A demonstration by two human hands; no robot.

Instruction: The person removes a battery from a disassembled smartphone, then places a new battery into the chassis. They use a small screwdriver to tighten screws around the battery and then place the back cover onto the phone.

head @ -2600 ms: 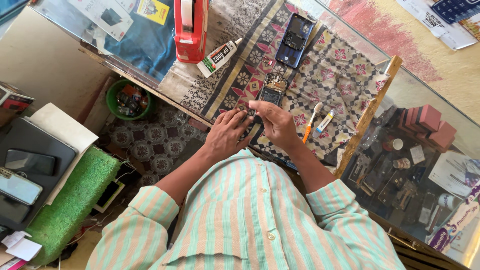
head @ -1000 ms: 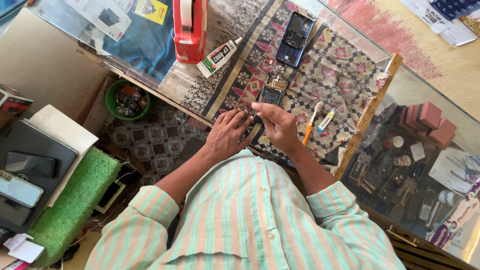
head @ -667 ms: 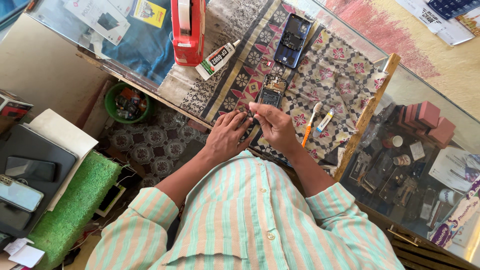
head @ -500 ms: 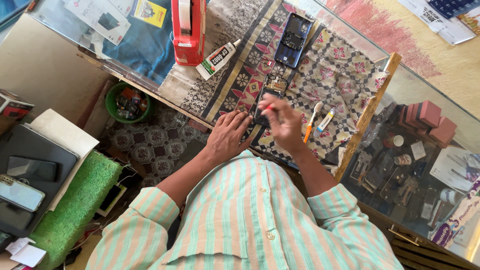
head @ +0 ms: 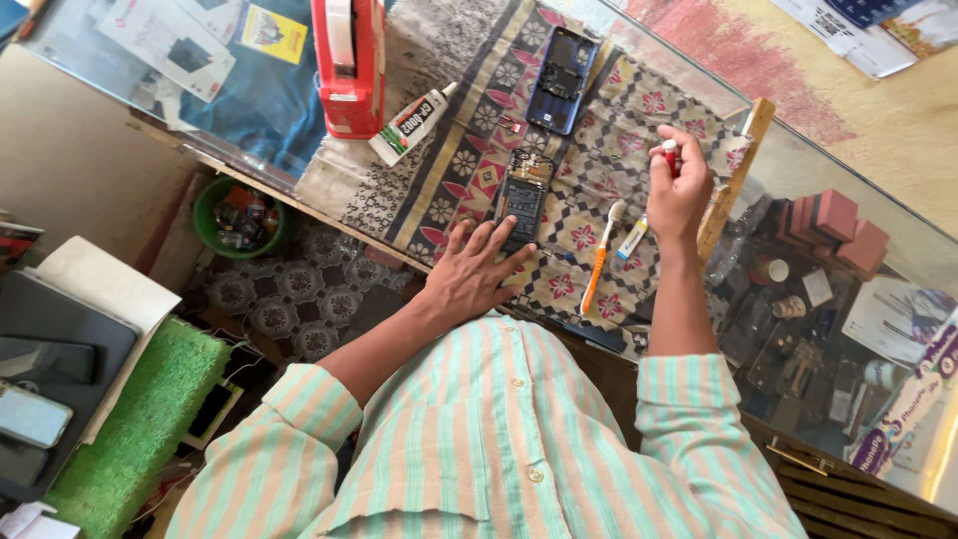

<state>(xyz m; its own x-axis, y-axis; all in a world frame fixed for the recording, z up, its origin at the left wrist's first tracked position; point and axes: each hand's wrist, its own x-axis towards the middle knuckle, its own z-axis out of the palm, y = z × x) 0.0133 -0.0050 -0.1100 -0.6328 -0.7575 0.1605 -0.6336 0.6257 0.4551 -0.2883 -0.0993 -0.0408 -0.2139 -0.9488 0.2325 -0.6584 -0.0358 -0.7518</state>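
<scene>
- Left hand (head: 471, 274): lies flat on the patterned cloth (head: 639, 120), fingers spread and released, grasping nothing. Its fingertips touch the near end of the opened phone (head: 524, 197).
- Opened phone: one unit, back removed, lying at 1 o'clock from the left hand, long axis running toward 12 o'clock.
- Right hand (head: 679, 190): raised above the cloth, fingers clenched around a small red-tipped item (head: 671, 156); the item's kind cannot be told.
- Blue phone back shell (head: 561, 68): one, at 12 o'clock from the opened phone, well apart from both hands.
- Orange toothbrush (head: 599, 258): one, on the cloth between the two hands, at 7 o'clock from the right hand.
- Glue tube (head: 411, 122): one, at 10 o'clock from the opened phone.
- Red tape dispenser (head: 348, 62): one, just beside the glue tube, at its 10 o'clock.
</scene>
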